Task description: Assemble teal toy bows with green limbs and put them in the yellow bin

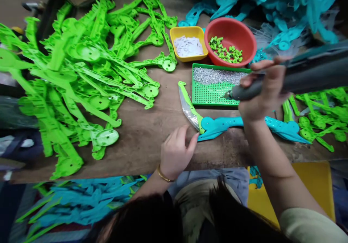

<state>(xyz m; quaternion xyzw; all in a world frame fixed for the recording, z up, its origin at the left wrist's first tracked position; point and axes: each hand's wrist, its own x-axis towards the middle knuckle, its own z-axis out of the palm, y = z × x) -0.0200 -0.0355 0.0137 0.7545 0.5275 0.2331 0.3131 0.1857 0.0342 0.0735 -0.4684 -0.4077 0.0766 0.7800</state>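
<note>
"Wooden counter (152,138); where did the blue part (231,122) lie?"

"Near the front edge. The right hand (265,91) was clamped round a dark tool (301,72); the left hand (176,150), thumb and fingers apart, was at the blue part's end."

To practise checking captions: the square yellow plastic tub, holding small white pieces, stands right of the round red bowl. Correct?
The side is wrong: the head view shows the yellow tub left of the red bowl. It does hold small white pieces.
</note>
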